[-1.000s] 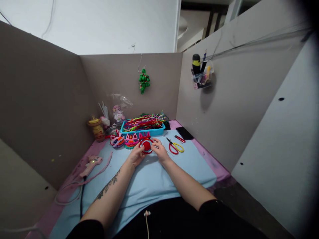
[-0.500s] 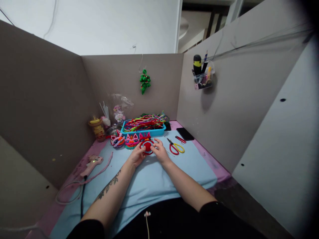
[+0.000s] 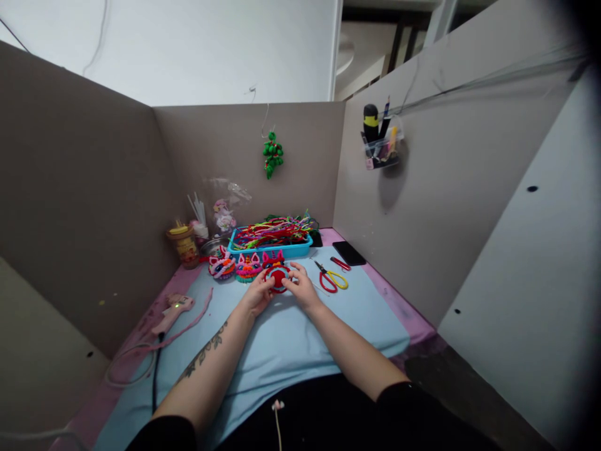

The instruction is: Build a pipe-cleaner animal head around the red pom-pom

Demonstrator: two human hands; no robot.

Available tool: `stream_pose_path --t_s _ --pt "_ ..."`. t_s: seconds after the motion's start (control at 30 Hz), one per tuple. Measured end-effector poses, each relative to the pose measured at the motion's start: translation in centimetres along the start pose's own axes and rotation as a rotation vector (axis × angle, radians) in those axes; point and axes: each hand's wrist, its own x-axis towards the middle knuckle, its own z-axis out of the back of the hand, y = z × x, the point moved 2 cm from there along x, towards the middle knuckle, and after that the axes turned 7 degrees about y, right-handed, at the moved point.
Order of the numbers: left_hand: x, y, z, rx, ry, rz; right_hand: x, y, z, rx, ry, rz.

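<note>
A round red disc with a pale blue ring (image 3: 278,274), which looks like pipe cleaner work, is held up between both hands over the table. My left hand (image 3: 260,292) grips its left side, thumb on the front. On the right side my right hand (image 3: 302,287) pinches it, thumb also on the front. Just behind stand colourful fuzzy animal heads with pointed ears: a pink and white one (image 3: 221,265), a pink and orange one (image 3: 248,267), and a red one (image 3: 273,257) partly hidden by the disc.
A blue tray (image 3: 295,250) piled with pipe cleaners stands at the back. Scissors (image 3: 333,277), a red cutter-like tool (image 3: 340,264) and a phone (image 3: 349,253) lie to the right. At left are a glue gun (image 3: 173,312) with its cord and a tan cup (image 3: 184,245). Partition walls enclose the table.
Both hands keep hold of the red disc in nearly the same spot. My thumbs have shifted slightly on its face, and the view has moved a tiny bit.
</note>
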Motion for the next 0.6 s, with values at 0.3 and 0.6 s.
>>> stream_pose_path --t_s 0.3,0.6 --pt "0.0 -0.01 -0.02 0.012 0.021 0.001 -0.14 0.06 -0.05 -0.009 0.084 0.016" --pt "0.07 -0.04 0.07 0.017 0.011 -0.004 -0.07 -0.18 -0.15 -0.012 0.139 0.022"
